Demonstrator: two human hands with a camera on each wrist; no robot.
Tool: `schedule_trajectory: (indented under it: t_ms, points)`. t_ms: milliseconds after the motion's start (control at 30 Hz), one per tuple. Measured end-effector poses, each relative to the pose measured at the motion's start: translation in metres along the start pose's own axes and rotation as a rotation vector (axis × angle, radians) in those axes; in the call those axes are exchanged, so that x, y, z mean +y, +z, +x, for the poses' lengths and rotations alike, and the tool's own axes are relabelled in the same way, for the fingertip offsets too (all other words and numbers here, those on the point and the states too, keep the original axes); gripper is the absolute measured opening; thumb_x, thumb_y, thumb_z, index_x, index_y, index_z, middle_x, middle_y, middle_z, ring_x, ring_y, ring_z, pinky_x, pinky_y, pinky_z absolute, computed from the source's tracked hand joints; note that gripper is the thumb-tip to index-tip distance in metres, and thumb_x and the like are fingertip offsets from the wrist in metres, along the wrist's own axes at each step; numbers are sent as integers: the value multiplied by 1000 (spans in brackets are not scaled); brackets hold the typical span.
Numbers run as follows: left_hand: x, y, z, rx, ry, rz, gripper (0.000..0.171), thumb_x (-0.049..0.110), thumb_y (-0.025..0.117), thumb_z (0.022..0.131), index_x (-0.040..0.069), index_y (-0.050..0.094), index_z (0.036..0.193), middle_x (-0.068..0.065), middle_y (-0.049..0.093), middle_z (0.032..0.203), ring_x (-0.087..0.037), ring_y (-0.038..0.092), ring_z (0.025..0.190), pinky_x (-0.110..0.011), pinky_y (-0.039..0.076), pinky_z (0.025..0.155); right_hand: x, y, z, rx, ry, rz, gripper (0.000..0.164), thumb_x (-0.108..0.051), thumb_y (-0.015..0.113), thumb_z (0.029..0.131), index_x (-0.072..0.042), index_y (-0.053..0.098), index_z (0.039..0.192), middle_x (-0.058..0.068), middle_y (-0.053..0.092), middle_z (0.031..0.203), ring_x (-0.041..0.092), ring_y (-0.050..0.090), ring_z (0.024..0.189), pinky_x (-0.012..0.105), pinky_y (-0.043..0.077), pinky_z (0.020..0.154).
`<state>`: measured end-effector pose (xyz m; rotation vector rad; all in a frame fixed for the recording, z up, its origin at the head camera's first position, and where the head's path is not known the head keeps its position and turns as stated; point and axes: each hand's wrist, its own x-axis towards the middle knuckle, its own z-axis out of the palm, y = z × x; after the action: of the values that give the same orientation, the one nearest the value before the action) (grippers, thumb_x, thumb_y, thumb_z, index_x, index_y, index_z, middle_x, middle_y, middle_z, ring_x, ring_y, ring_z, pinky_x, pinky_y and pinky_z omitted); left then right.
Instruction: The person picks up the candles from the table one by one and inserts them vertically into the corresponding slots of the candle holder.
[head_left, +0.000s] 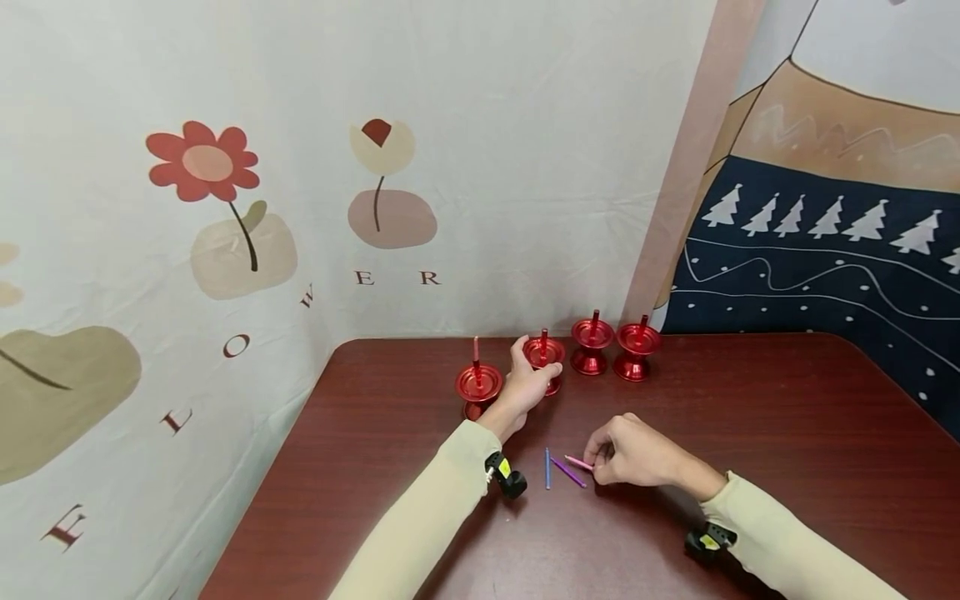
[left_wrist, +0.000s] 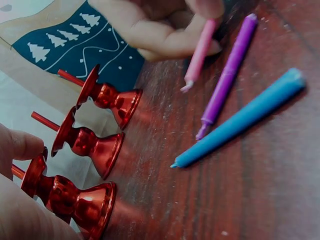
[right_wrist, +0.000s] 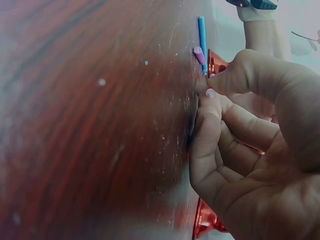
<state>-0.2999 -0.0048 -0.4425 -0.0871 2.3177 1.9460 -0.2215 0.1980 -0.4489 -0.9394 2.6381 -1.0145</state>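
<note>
My left hand [head_left: 523, 387] grips a shiny red candle holder [head_left: 552, 352], fingers and thumb around it below its dish. In the left wrist view, the base of this holder rests on the table. Lower right, my right hand [head_left: 636, 452] pinches a slim pink candle [left_wrist: 201, 52] by one end between thumb and fingers, low over the tabletop. Beside it lie a purple candle [head_left: 568, 472] and a blue candle [head_left: 547, 469]. Left of the gripped holder stands another red holder [head_left: 478, 383], with a pink candle [head_left: 476, 349] upright on it.
Two more red candle holders [head_left: 592, 335] [head_left: 637, 342] stand near the table's back edge, right of the gripped one, with bare upright tubes. The dark red wooden table [head_left: 787, 433] meets a flower-printed cloth [head_left: 510, 167] behind and a tree-patterned cloth [head_left: 817, 267] at right.
</note>
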Motion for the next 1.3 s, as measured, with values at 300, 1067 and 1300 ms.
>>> schedule_trajectory:
  t_ms: [300, 1067, 1300]
  points:
    - [-3, -5, -8, -48, 24, -8, 84, 19, 73, 103, 18, 23, 172, -29, 44, 163, -41, 45, 151, -56, 38, 122, 3, 0, 5, 27, -34, 19, 16, 0, 79, 80, -16, 80, 83, -19, 62, 66, 1, 56, 63, 23, 48, 58]
    - [-10, -21, -24, -207, -2, -43, 82, 19, 73, 105, 20, 23, 170, -27, 42, 162, -42, 43, 150, -61, 30, 125, -8, -18, 34, 338, -4, 123, 8, -1, 75, 84, -4, 77, 91, -7, 68, 77, 14, 63, 74, 27, 54, 69]
    - [-8, -23, -25, -233, 2, -70, 83, 16, 73, 104, 16, 22, 169, -26, 43, 160, -42, 44, 150, -61, 29, 126, -13, -27, 47, 404, 26, 176, 7, -2, 77, 88, -4, 77, 95, -1, 70, 82, 22, 64, 81, 27, 56, 75]
